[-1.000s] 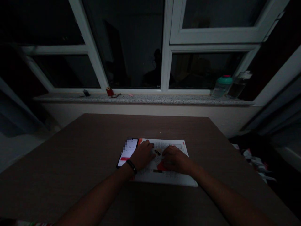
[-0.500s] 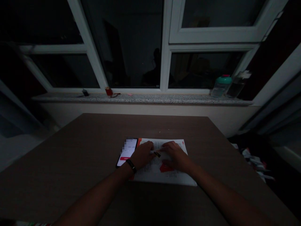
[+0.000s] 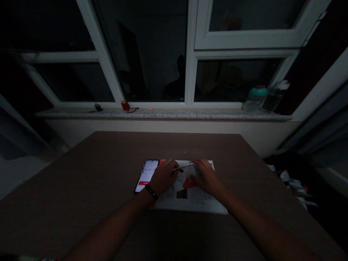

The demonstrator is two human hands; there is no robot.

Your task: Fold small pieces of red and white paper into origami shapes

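Now that the left hand [image 3: 164,176] and right hand [image 3: 208,177] have shifted forward, a thin pale paper edge [image 3: 185,166] slants between their fingers, above white, orange-edged printed paper [image 3: 194,206]. Left fingers pinch one end, nearly closed; right fingers stand part-open at the other, their grip unclear.

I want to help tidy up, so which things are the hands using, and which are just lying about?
In use:
printed pages, with a pale edge between the left hand and right hand

Seemingly just lying about:
lit phone, beside the pages
red container on the windowsill
green-topped bottle, also there
clear bottle, next to it
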